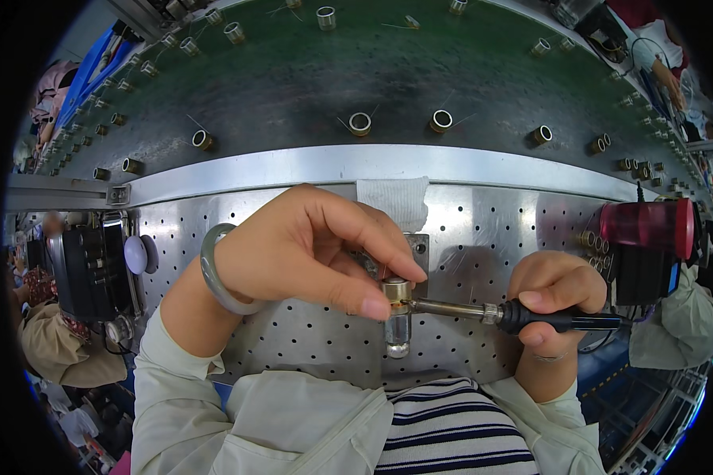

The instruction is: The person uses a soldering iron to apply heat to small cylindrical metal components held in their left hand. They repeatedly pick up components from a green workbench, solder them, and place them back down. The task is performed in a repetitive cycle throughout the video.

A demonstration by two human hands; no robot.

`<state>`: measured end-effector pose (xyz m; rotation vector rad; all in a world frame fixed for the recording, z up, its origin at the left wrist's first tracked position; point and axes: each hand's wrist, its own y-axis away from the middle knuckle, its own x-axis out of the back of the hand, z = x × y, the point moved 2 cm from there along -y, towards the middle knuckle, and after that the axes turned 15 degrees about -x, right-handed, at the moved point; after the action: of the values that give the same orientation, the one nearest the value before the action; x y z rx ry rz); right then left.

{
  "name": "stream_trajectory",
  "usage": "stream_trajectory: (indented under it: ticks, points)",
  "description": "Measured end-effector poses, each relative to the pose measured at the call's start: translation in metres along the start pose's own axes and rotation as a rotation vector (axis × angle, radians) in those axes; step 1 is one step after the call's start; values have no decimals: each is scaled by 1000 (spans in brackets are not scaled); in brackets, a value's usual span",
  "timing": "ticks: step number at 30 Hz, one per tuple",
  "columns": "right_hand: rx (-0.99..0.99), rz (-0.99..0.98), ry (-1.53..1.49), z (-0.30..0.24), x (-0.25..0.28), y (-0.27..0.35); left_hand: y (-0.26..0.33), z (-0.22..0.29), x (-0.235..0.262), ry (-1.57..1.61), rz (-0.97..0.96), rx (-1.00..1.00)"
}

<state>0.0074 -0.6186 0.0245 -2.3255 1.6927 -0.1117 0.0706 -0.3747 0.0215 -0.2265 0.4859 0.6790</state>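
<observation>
Near the middle of the bench, a short brass-coloured metal cylinder (394, 292) sits at the upper end of a shiny silver piece with a rounded end (398, 328). My left hand (317, 245), with a pale green bangle at its wrist, closes thumb and fingers round the cylinder; some of the fingers are hidden behind it. From the right, my right hand (558, 293) grips the black handle of a soldering iron (455, 309). The iron's tip meets the side of the cylinder, where the exact contact is too small to make out.
Beyond the perforated metal worktop (293, 336) runs a dark green belt (277, 95) carrying several metal cylinders (360, 123) with thin wires. A folded white cloth (392, 203) lies behind my hands. A pink container (650, 227) stands right, a black device (87, 273) left. People sit at both sides.
</observation>
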Motion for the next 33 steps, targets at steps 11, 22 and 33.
stream_trajectory:
  ticks: [11, 22, 33]
  points:
    - [30, 112, -133, 5, 10, 7, -4, -4, 6, -14, 33, 67]
    - [-75, 103, -194, 5, 0, 6, -1, -10, 1, 3, 92, -29]
    - [-42, 25, -118, 6, -1, 4, 1, -11, -2, -24, 86, -166]
